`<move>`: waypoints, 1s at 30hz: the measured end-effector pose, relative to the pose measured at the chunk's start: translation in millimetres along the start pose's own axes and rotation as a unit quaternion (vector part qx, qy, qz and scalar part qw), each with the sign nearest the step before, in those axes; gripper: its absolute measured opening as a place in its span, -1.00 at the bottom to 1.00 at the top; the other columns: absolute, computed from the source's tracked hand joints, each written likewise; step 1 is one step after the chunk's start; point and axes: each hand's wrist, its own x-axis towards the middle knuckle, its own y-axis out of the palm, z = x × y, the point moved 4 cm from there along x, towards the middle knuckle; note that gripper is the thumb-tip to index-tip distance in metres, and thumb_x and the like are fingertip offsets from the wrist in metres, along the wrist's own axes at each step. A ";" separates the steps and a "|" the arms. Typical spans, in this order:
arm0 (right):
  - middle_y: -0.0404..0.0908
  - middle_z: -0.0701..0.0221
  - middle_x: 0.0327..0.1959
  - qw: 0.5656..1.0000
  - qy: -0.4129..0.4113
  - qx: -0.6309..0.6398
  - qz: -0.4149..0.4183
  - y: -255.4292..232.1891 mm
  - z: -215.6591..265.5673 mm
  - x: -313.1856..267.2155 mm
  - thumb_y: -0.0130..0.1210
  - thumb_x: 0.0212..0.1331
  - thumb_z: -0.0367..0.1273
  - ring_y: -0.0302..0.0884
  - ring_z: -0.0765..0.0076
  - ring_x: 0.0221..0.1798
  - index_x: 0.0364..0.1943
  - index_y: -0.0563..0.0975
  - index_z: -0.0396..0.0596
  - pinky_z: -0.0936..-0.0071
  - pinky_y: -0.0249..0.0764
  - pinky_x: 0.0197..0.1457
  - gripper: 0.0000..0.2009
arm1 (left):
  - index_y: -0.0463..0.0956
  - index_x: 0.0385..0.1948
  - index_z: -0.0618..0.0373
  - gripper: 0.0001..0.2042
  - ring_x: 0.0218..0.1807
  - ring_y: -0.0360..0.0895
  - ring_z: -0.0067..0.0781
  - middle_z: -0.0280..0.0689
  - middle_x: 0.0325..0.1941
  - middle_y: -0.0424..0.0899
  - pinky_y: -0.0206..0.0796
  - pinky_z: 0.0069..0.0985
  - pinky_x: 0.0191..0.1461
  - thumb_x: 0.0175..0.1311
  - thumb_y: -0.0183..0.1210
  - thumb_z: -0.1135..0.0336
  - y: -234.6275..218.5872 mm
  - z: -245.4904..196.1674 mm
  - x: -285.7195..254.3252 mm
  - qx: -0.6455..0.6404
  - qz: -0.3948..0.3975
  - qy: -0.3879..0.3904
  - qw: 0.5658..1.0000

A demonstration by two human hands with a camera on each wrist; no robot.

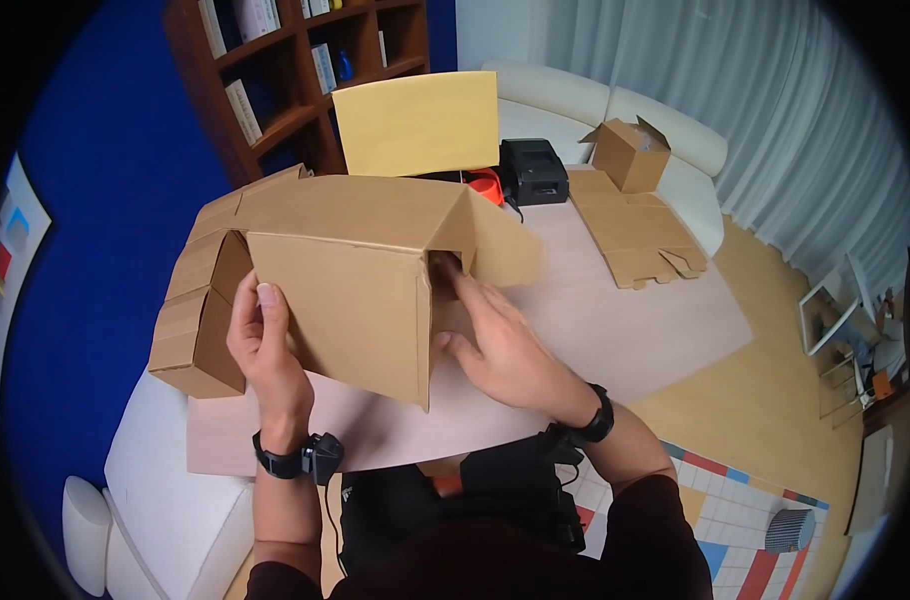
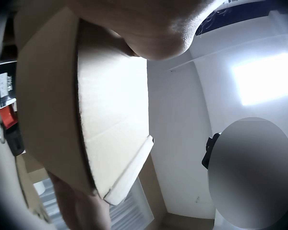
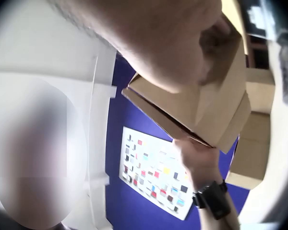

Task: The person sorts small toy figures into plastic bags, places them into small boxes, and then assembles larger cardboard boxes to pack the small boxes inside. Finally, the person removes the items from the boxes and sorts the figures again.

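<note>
The brown cardboard box point(image 1: 345, 310) lies tilted between the 2 hands, over the table point(image 1: 655, 340); whether its lower edge touches the tabletop, I cannot tell. The left hand point(image 1: 268, 345) is clamped on the box's near wall at its left edge, thumb on the outer face and fingers bent behind. The right hand point(image 1: 500, 345) reaches into the open end, its visible fingers stretched out and the thumb well apart from them; the fingertips are lost in shadow.

The likeliest trouble is a twist. The left hand has just 1 edge, so a hard push from the right hand's side could swing the box about that pinch, bend the thin wall or slip it from the thumb. The open side flap point(image 1: 505, 245), just beyond the right hand, looks free to swing back and get in the fingers' way. Bare cardboard edges might scrape the right knuckles if they catch on the rim.

Just left of the left hand stands a larger carton point(image 1: 190, 340); a sideways jerk could knock into it. The cable point(image 1: 330, 510) below the left wrist camera point(image 1: 322, 458) might also snag during a wide turn.
</note>
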 end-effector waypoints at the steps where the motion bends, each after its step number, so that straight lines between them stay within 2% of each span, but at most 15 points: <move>1: 0.47 -0.13 0.36 1.000 0.000 -0.001 0.001 3.1 -7.1 1.9 0.27 0.35 -0.31 0.44 -0.27 0.42 0.56 0.19 -0.31 -0.04 0.36 0.49 -0.23 | 0.56 0.28 0.33 -0.62 0.07 0.60 -0.63 -0.33 0.03 0.74 0.39 -0.59 0.21 0.69 0.09 0.21 -0.8 0.8 -2.5 -0.001 -0.001 -0.001 1.000; 4: 0.47 0.15 0.40 0.919 -0.004 0.391 -0.042 11.3 -25.4 7.4 0.45 0.28 -0.13 0.41 0.18 0.46 0.53 0.22 -0.28 0.12 0.33 0.49 -0.12 | 0.54 0.31 0.33 -0.63 0.10 0.60 -0.58 -0.31 0.07 0.73 0.39 -0.57 0.24 0.69 0.10 0.24 1.8 5.6 -11.7 0.034 0.016 -0.012 0.999; 8: 0.59 0.25 0.27 0.891 0.075 0.446 0.048 0.7 -13.7 10.7 0.60 0.11 -0.25 0.53 0.37 0.34 0.39 0.35 -0.24 0.26 0.46 0.37 -0.18 | 0.55 0.31 0.34 -0.62 0.15 0.62 -0.53 -0.28 0.09 0.74 0.40 -0.53 0.29 0.70 0.09 0.24 8.2 10.2 -20.0 0.019 -0.001 -0.013 1.000; 11: 0.68 0.24 0.20 0.856 0.070 0.512 -0.004 -10.4 -9.3 14.2 0.59 0.12 -0.39 0.66 0.38 0.21 0.42 0.34 -0.24 0.42 0.53 0.29 -0.19 | 0.52 0.32 0.36 -0.62 0.19 0.62 -0.50 -0.23 0.17 0.72 0.40 -0.50 0.34 0.70 0.07 0.24 7.4 11.4 -22.2 0.014 -0.002 -0.021 1.000; 13: 0.72 0.24 0.15 0.878 0.075 0.468 -0.063 -33.2 7.8 15.0 0.54 0.16 -0.45 0.68 0.39 0.17 0.37 0.38 -0.26 0.46 0.56 0.25 -0.28 | 0.42 0.41 0.35 -0.60 0.27 0.58 -0.40 -0.15 0.26 0.65 0.35 -0.41 0.42 0.69 0.05 0.32 6.8 4.4 -27.8 0.061 -0.058 0.032 0.996; 16: 0.75 0.20 0.08 0.913 0.029 0.367 -0.177 -51.5 4.9 14.2 0.45 0.24 -0.54 0.71 0.42 0.12 0.29 0.43 -0.30 0.52 0.58 0.21 -0.43 | 0.35 0.37 0.27 -0.60 0.31 0.51 -0.12 -0.11 0.24 0.55 0.22 -0.19 0.53 0.54 0.08 0.54 -6.3 9.1 -60.2 0.158 -0.138 0.260 0.942; 18: 0.75 0.14 0.09 0.938 -0.034 0.253 -0.236 -62.9 12.2 12.3 0.36 0.30 -0.61 0.70 0.41 0.17 0.19 0.42 -0.31 0.51 0.60 0.25 -0.56 | 0.50 0.17 0.12 -0.66 0.13 0.55 -0.05 -0.15 0.04 0.55 0.39 -0.20 0.25 0.38 0.22 0.42 -17.4 8.3 -102.5 0.269 -0.033 0.389 0.881; 19: 0.75 0.14 0.09 0.937 -0.033 0.252 -0.239 -61.6 12.4 11.0 0.36 0.30 -0.61 0.70 0.41 0.17 0.19 0.42 -0.31 0.51 0.60 0.25 -0.56 | 0.62 -0.01 -0.01 -0.73 0.02 0.61 -0.12 -0.21 0.01 0.57 0.45 -0.26 -0.01 0.24 0.30 0.39 -26.0 11.6 -126.5 0.380 0.098 0.324 0.861; 20: 0.75 0.12 0.07 0.936 -0.063 0.204 -0.281 -61.2 16.6 8.3 0.35 0.30 -0.61 0.71 0.31 0.18 0.17 0.40 -0.30 0.40 0.60 0.28 -0.57 | 0.69 -0.17 -0.08 -0.75 -0.10 0.65 -0.20 -0.27 -0.04 0.56 0.42 -0.33 -0.21 0.08 0.37 0.39 0.3 -10.9 -124.2 0.314 0.239 0.365 0.843; 22: 0.76 0.10 0.04 0.929 -0.092 0.153 -0.325 -59.0 20.9 9.7 0.35 0.31 -0.61 0.73 0.22 0.18 0.15 0.39 -0.29 0.29 0.60 0.31 -0.58 | 0.76 -0.15 -0.06 -0.69 -0.12 0.68 -0.26 -0.29 -0.20 0.57 0.54 -0.26 -0.13 0.01 0.35 0.48 11.7 -8.3 -151.0 0.172 0.212 0.450 0.850; 24: 0.81 0.11 -0.15 0.895 -0.258 0.161 -0.326 -57.1 34.1 12.4 0.43 0.16 -0.61 0.81 0.08 -0.03 0.02 0.53 -0.29 0.14 0.73 0.12 -0.62 | 0.73 0.04 0.03 -0.62 0.02 0.70 -0.20 -0.20 0.12 0.62 0.56 -0.15 0.16 0.13 0.36 0.45 28.3 2.6 -157.0 0.203 0.302 0.350 0.863; 25: 0.81 0.11 -0.15 0.895 -0.257 0.161 -0.327 -53.1 36.9 13.5 0.43 0.16 -0.61 0.81 0.08 -0.03 0.02 0.53 -0.29 0.14 0.73 0.12 -0.62 | 0.68 0.17 0.06 -0.56 0.14 0.69 -0.15 -0.15 0.27 0.59 0.53 -0.10 0.28 0.19 0.39 0.40 40.4 15.9 -152.2 0.205 0.360 0.291 0.862; 27: 0.80 0.11 -0.17 0.888 -0.315 0.196 -0.270 -44.7 49.0 14.5 0.44 0.10 -0.63 0.80 -0.07 -0.06 -0.06 0.55 -0.28 0.03 0.73 0.12 -0.65 | 0.35 0.48 0.14 -0.27 0.48 0.49 -0.08 -0.06 0.48 0.47 0.34 -0.06 0.54 0.31 0.47 0.17 55.3 18.3 -128.3 0.072 0.325 -0.013 0.943; 28: 0.78 0.04 -0.16 0.924 -0.304 0.129 -0.194 -46.2 55.1 9.0 0.39 0.23 -0.63 0.81 -0.09 -0.02 0.04 0.40 -0.24 -0.14 0.55 0.33 -0.60 | 0.02 0.62 0.12 0.01 0.66 0.23 -0.06 -0.04 0.59 0.33 0.08 -0.04 0.70 0.29 0.51 -0.06 58.1 38.9 -123.9 -0.189 0.277 -0.150 0.930; 30: 0.78 0.09 -0.15 0.935 -0.256 0.140 -0.202 -38.4 51.1 -3.9 0.36 0.24 -0.64 0.78 0.04 0.04 0.09 0.42 -0.26 0.09 0.62 0.28 -0.59 | 0.11 0.59 0.03 -0.07 0.63 0.26 -0.08 -0.17 0.60 0.34 0.12 -0.05 0.66 0.35 0.38 -0.23 52.8 41.8 -98.9 -0.381 0.217 -0.230 0.869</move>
